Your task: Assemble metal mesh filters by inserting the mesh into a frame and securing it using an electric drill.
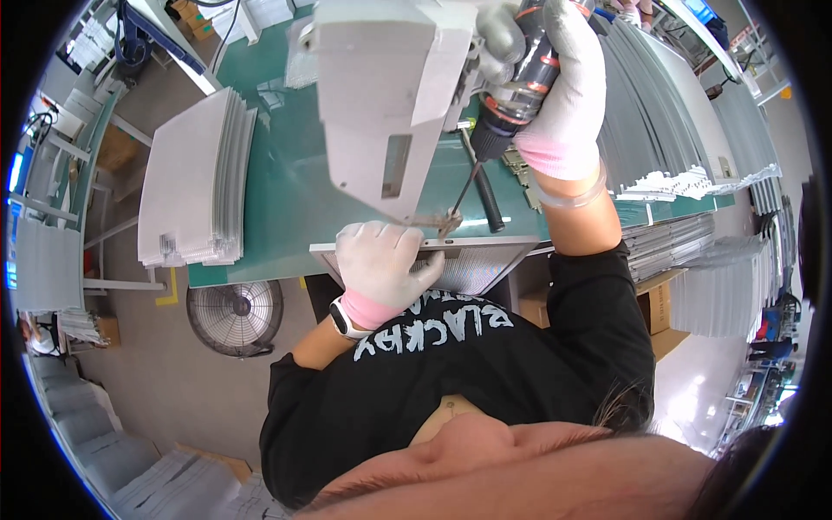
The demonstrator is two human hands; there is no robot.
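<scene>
My right hand (pixel 563 78) is wrapped tight around the power screwdriver (pixel 520 82), its bit (pixel 462 195) pressing on a small metal bracket (pixel 444 223) at the edge of the white panel (pixel 472 264). My left hand (pixel 381 260), fingers curled, presses the panel just beside the bit. I judge this fastening midway. A cardboard box (pixel 659 308) sits below my right elbow; I cannot see its contents.

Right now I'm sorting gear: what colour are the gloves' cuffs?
Pink cuffs on white gloves, left hand and right hand; head view.
</scene>
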